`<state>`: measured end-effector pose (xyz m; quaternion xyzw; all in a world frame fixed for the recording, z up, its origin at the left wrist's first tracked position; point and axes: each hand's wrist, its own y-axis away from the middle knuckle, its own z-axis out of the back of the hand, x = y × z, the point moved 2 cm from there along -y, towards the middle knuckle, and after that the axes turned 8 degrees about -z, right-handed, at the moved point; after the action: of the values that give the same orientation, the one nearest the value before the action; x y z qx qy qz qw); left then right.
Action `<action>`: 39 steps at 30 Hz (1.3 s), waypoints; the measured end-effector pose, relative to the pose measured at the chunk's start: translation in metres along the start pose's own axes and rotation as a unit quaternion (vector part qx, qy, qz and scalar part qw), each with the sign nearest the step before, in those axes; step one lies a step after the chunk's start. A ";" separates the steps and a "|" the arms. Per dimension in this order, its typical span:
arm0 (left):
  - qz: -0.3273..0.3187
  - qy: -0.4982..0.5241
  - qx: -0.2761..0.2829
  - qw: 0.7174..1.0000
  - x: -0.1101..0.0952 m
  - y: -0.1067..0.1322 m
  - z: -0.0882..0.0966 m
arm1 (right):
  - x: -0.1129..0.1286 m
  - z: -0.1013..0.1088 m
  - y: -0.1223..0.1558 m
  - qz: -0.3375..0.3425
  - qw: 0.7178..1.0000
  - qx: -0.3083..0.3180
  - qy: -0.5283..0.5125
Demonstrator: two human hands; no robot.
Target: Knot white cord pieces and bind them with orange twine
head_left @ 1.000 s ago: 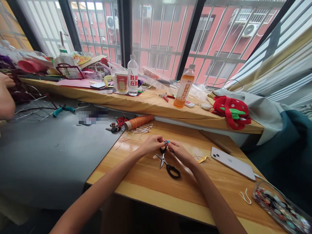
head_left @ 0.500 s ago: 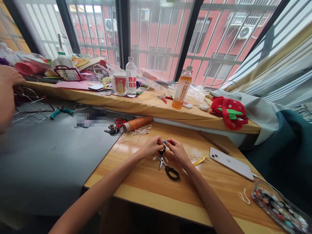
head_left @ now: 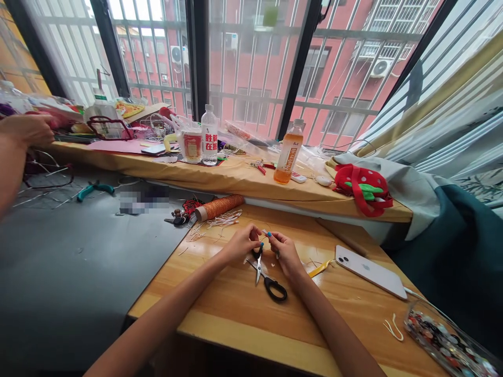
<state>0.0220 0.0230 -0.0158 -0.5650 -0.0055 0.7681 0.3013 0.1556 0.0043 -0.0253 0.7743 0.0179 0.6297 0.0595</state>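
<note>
Over the wooden table, my left hand (head_left: 244, 245) is closed in a pinch, with thumb and forefinger at a thin strand. My right hand (head_left: 286, 252) faces it, also pinching. From its blue-nailed fingertips sticks out a small pale cord end (head_left: 265, 232). A fine thread seems to run between both hands, too small to trace. Partly open black-handled scissors (head_left: 258, 273) lie just beneath; one handle loop is close under my left fingertips. Small white scraps (head_left: 273, 265) lie by the blades. A yellow strip (head_left: 320, 269) is beside my right wrist.
An orange thread spool (head_left: 220, 207) and loose white cords (head_left: 223, 219) lie behind my hands. At right are a phone (head_left: 371, 271) and a bead box (head_left: 444, 335). Bottles (head_left: 288, 152) line the ledge. Another person's hand (head_left: 27, 130) is at far left, near teal pliers (head_left: 95, 190).
The view has tilted slightly up. My fingertips have shifted, and the pale cord end now shows above my right fingers. The other person's hand at far left has moved right.
</note>
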 end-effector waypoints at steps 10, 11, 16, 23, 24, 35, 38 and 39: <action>0.023 -0.019 0.016 0.999 0.005 -0.004 0.007 | -0.006 0.005 -0.005 -0.003 0.999 -0.010 -0.033; 0.025 -0.026 0.008 0.999 0.005 -0.004 0.008 | -0.006 0.004 -0.004 -0.004 0.999 -0.011 -0.034; 0.013 -0.028 -0.014 0.999 0.005 -0.004 0.007 | -0.005 0.002 -0.002 -0.021 0.999 -0.007 -0.032; -0.012 -0.029 0.012 0.999 0.006 -0.003 0.004 | -0.005 0.001 -0.002 -0.021 0.999 0.012 -0.030; -0.013 -0.025 0.010 1.000 0.006 -0.004 0.005 | -0.005 0.001 -0.002 -0.022 0.999 0.010 -0.031; -0.018 -0.096 0.030 0.995 -0.001 -0.003 0.008 | -0.007 0.003 -0.005 -0.024 0.999 0.017 -0.033; 0.003 -0.094 0.019 0.995 -0.001 -0.003 0.009 | -0.008 0.003 -0.006 -0.019 0.999 0.014 -0.027; 0.005 -0.094 0.010 0.996 -0.001 -0.003 0.010 | -0.008 0.003 -0.007 -0.016 0.999 0.013 -0.027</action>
<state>0.0148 0.0282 -0.0103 -0.4876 -0.0235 0.8192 0.3011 0.1572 0.0101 -0.0348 0.7911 0.0366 0.6077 0.0600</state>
